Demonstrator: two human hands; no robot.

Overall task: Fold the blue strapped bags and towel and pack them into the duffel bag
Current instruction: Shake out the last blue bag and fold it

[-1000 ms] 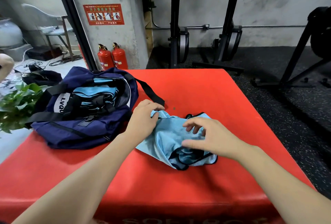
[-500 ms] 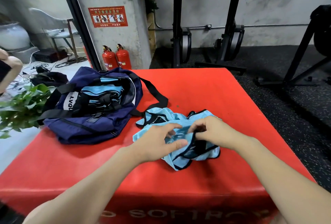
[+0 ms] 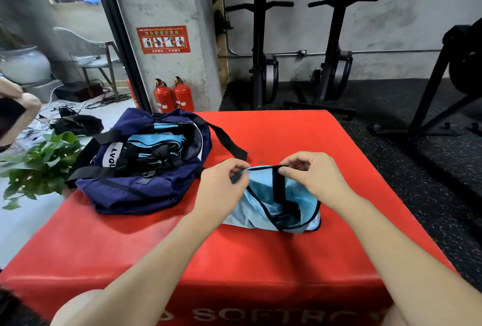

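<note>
**Blue bag held by its top edge, duffel open to the left**

The red padded block (image 3: 300,138) carries everything. The navy duffel bag (image 3: 135,187) lies open at its left rear, blue items already inside. Just beside it, right and nearer, the light blue strapped bag (image 3: 294,203) lies crumpled, its long axis running left to right. The left hand (image 3: 221,190) and right hand (image 3: 313,177) each pinch its raised top edge. The left hand is nearer the duffel; bare red surface lies in front for folding.
</note>
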